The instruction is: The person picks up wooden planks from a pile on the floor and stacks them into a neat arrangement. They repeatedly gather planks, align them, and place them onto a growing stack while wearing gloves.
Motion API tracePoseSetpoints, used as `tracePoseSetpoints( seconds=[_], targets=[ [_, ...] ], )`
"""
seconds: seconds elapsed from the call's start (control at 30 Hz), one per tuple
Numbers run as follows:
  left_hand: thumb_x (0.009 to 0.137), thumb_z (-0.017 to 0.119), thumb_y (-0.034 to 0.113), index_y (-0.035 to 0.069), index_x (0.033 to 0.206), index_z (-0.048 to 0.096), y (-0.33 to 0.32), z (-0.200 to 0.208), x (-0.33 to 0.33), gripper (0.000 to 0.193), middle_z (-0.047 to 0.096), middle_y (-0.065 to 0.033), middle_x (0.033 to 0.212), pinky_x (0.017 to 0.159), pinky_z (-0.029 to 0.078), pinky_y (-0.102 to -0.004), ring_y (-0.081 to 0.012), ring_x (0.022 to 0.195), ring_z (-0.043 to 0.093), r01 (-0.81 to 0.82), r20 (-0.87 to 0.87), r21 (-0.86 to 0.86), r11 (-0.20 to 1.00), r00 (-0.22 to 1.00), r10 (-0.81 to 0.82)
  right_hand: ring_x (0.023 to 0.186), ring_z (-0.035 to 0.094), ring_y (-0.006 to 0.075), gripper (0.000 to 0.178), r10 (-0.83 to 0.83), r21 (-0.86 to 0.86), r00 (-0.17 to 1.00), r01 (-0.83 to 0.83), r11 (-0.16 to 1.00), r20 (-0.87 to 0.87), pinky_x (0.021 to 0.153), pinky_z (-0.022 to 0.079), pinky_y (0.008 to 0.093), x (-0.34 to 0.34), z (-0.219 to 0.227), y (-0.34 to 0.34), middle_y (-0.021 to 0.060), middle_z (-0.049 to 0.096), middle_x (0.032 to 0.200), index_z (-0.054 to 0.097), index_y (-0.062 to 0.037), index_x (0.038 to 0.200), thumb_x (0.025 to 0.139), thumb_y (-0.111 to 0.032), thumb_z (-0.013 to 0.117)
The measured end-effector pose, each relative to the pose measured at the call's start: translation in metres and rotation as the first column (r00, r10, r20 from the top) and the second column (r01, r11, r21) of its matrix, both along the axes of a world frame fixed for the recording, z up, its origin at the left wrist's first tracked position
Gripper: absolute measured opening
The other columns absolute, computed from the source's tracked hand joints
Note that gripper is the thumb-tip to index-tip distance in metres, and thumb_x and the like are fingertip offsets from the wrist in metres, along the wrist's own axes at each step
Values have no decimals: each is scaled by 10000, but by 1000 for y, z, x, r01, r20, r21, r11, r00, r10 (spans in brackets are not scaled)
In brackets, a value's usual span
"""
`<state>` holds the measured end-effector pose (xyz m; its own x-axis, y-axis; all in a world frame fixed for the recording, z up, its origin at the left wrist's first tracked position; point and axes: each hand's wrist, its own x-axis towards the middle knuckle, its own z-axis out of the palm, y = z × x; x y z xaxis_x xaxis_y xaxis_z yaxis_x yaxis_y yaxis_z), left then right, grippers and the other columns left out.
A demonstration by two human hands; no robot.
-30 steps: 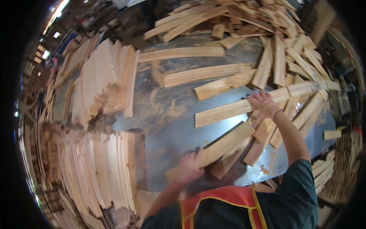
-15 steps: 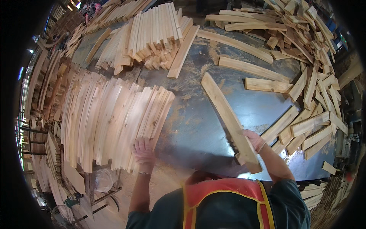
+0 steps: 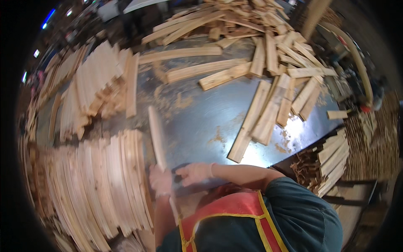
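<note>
Left hand [image 3: 160, 181] grasping blurred wooden plank [image 3: 156, 134], at near left over dark tabletop [image 3: 195, 130], right of near board row [image 3: 94, 185]; right hand [image 3: 197, 173] just right of it, can't tell if gripping

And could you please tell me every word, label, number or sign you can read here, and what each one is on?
None can be read.
The plank in the left hand is blurred; no marking can be made out.
The red garment and stacked boards show no legible lettering.
The far background is too blurred to tell.
</note>
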<state>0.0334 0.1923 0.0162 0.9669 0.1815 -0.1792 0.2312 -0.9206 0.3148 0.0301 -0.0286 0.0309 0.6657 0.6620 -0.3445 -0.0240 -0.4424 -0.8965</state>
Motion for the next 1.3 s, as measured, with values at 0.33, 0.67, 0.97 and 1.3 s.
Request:
tracePoseSetpoints(
  seconds=[0.33, 0.67, 0.97, 1.3],
  targets=[
    [874, 768, 352, 113, 1661, 367, 88, -13, -65, 915, 361, -155, 1715, 1310, 236, -506, -359, 1593, 305, 6, -5, 583, 813, 1000, -4, 1163, 655, 456, 579, -809, -263, 35, 953, -150, 587, 955, 530, 550, 6, -3, -355, 273, 672, 1292, 613, -34, 1285, 841, -392, 709],
    [749, 874, 500, 58, 1608, 398, -229, 0, -2, 1077, 424, -234, 1609, 1211, 384, -514, -427, 1482, 421, 499, 4, -128, 857, 865, -502, 1144, 674, 381, 592, -473, -259, 876, 480, 838, 92, 1033, 528, 460, 7, 25, -251, 209, 670, 1241, 638, -95, 1322, 887, -478, 752],
    [742, 791, 542, 108, 1629, 365, -286, -21, 4, 1076, 365, -148, 1636, 1101, 434, -611, -514, 1423, 403, 524, 49, 140, 840, 844, -535, 1483, 494, 361, 849, -28, -793, 802, 595, 132, 597, 1175, 437, 497, 160, -2, -511, 179, 540, 1570, 410, -113, 1602, 835, -308, 716],
    [847, 620, 72, 23, 1650, 349, -139, -19, -3, 848, 479, -162, 1585, 1087, 494, -373, -312, 1339, 580, -65, -148, -708, 704, 987, -58, 1134, 661, 236, 812, -553, -171, 792, 526, 833, -260, 1017, 523, 360, 73, 7, -339, 141, 723, 1209, 604, 50, 1452, 850, -459, 800]
  ],
)
